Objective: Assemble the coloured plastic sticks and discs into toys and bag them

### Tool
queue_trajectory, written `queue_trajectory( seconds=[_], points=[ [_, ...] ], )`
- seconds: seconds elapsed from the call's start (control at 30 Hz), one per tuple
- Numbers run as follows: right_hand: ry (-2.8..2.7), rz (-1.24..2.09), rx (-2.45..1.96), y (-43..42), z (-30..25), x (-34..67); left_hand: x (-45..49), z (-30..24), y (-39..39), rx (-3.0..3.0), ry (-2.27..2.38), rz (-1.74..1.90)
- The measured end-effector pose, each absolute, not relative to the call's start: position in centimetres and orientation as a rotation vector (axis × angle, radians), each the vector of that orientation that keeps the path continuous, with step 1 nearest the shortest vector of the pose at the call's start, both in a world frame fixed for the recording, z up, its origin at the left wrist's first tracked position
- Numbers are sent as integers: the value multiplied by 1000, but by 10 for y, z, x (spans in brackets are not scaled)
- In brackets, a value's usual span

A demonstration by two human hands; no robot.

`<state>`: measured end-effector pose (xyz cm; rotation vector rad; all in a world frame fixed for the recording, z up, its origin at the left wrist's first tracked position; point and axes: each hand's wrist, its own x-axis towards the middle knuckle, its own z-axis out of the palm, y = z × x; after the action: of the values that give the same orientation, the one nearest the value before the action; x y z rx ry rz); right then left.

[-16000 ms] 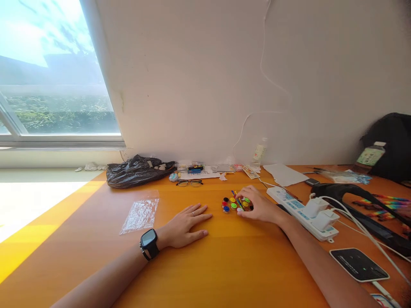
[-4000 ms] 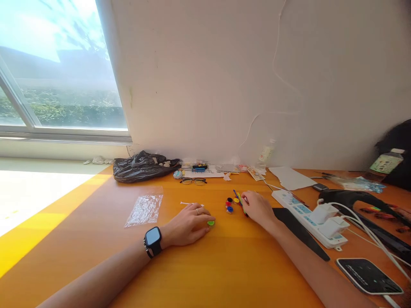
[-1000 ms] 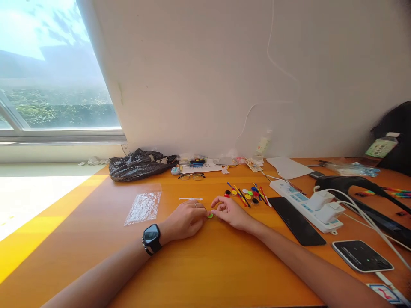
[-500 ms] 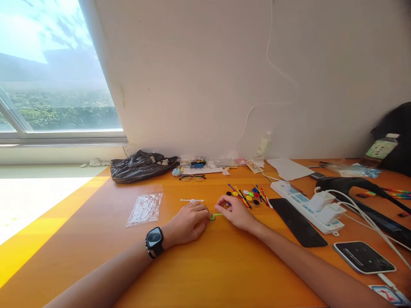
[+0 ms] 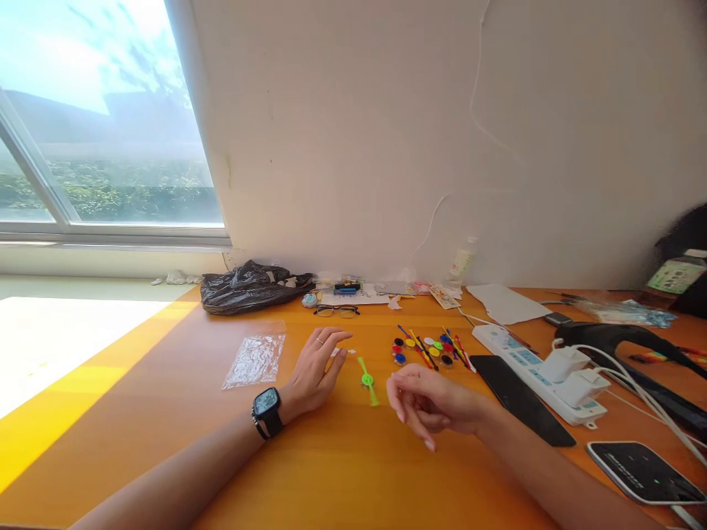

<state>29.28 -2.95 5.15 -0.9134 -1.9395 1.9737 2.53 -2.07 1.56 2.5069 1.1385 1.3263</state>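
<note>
I have the green spinner (image 5: 367,380) around the middle of the bench (image 5: 331,471), between the hands and apart from both. Its arms look smeared, so I judge it is turning. The left hand (image 5: 314,372) is spread on the spinner's left, its grip loose and holding nothing I can see. The right hand (image 5: 431,401) hangs just to the right, fingers half curled, with nothing visible in its grip either.

My worry is those fingers: if either hand drifts inward, a knuckle could clip an arm and stop the spinner or send it skidding. The white piece (image 5: 352,352) just beyond the left thumb could get knocked too. A skid toward the far right would run into the coloured discs and sticks (image 5: 425,347) and mix things up.

For room, I'd favour the stretch of wood running from the spinner to the bench's near edge. The right side is tight, with the phone (image 5: 522,401) and power strip (image 5: 511,357). The left edge is lost in glare.
</note>
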Motion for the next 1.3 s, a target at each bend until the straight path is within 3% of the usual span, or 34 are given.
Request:
queue_trajectory(
  seconds=[0.3, 0.77, 1.0, 1.3],
  points=[
    [-1532, 1450, -1190, -3, 41, 292, 28, 15, -22, 2668, 927, 1067],
    [-1394, 995, -1204, 32, 27, 323, 34, 18, -27, 2819, 720, 632],
    [-1557, 831, -1239, 44, 16, 333, 35, 3, -19, 2861, 928, 765],
    [-1965, 207, -1343, 48, 11, 340, 13, -7, 9, 2743, 1255, 899]
  ],
)
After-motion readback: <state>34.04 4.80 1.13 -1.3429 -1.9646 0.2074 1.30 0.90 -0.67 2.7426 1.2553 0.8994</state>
